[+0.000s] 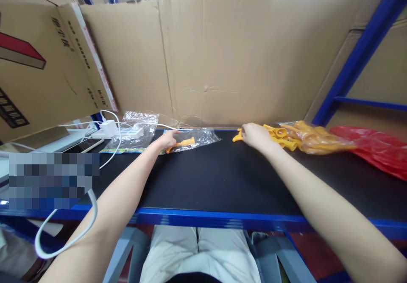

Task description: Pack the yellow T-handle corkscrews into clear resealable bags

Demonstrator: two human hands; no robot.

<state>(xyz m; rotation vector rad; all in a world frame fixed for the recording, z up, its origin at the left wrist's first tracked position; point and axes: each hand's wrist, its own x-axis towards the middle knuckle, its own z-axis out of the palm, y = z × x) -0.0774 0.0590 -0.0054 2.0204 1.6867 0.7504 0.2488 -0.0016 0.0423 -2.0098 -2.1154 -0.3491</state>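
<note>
My left hand (pixel 167 140) is at the left end of a clear plastic bag (pixel 207 137) with a coloured strip along its edge. Its index finger stretches over the bag, and the other fingers curl onto the plastic. Inside the bag lies an orange-yellow plastic piece (pixel 186 143) with a wider end pointing right. Farther right, my right hand (pixel 254 135) closes over a yellow plastic piece (pixel 237 137), whose left end sticks out past the fingers. Beside that hand, several loose yellow tube-like pieces with flared ends (pixel 288 142) lie in a pile; some are partly hidden by my wrist.
A clear bag of yellow pieces (pixel 318 139) and a red plastic bag (pixel 369 145) lie at the right. Another clear bag (pixel 140 124), a power strip (pixel 127 132), white cables and a phone (pixel 84 145) are at the left. Cardboard (pixel 222 62) walls the black tabletop (pixel 222 181) at the back.
</note>
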